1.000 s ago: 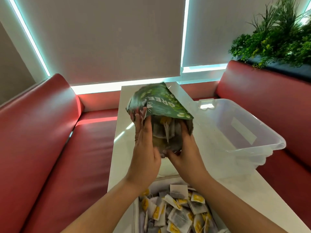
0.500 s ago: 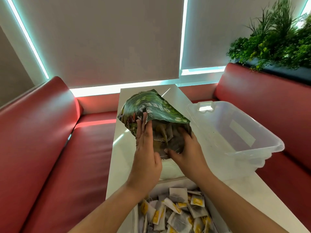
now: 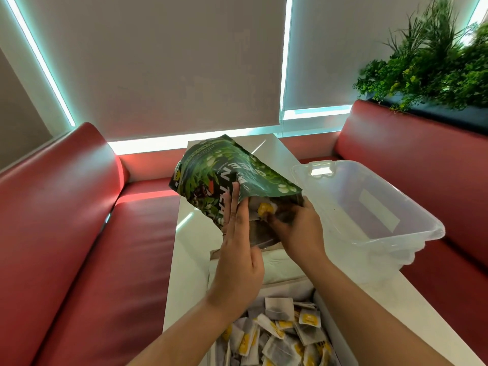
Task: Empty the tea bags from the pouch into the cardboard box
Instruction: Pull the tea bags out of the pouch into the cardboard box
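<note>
A green tea pouch [image 3: 227, 175] hangs tilted above the table, its open mouth facing me. My left hand [image 3: 240, 249] holds the pouch's left edge, fingers straight up along the printed face and the thumb low at the mouth. My right hand [image 3: 298, 231] grips the mouth's right edge, its fingers curled inside near a tea bag with a yellow tag [image 3: 264, 208]. Below my forearms the cardboard box [image 3: 326, 318] stands open, with several tea bags [image 3: 282, 331] piled in it. Its far flap [image 3: 285, 268] lies folded outward under the pouch.
A clear plastic tub [image 3: 369, 207] stands tipped on the white table [image 3: 190, 247] to the right of the pouch. Red benches [image 3: 66, 220] run along both sides of the table. A planter of green foliage [image 3: 427, 70] tops the right bench back.
The pouch has sunk lower and turned so its printed face shows more. My right hand's fingers have moved further into the mouth, and a yellow-tagged tea bag now shows there.
</note>
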Demonstrator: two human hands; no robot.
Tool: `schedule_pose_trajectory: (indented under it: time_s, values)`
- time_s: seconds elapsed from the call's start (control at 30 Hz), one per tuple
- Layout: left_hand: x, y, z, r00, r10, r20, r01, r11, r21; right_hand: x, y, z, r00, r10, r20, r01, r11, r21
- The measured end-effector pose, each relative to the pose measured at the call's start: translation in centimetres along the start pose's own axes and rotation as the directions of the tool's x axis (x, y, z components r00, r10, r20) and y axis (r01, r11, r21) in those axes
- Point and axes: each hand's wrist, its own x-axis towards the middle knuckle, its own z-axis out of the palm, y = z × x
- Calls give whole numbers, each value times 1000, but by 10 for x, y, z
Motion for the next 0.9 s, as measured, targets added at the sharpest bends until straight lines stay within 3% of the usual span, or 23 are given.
schedule_pose_trajectory:
  time_s: [0.33, 0.5, 0.6, 0.7, 0.9]
  values:
    - [-1, -20, -1, 993, -115, -20, 116, 992, 53, -27, -6, -14, 998, -43, 47, 31, 973, 230]
    - [-4, -38, -9, 989, -146, 15, 143, 983, 116, -59, 5, -40, 973, -108, 205, 24, 927, 374]
    - [-2, -44, -15, 984, -175, 23, 170, 976, 138, -74, 22, -45, 909, -75, 410, -69, 943, 325]
    - [0, -44, -17, 986, -165, 20, 161, 976, 147, -87, 35, -40, 790, -13, 613, -122, 977, 177]
    - [0, -41, -16, 985, -170, 24, 165, 978, 129, -96, 47, -22, 659, 133, 740, -144, 988, -50]
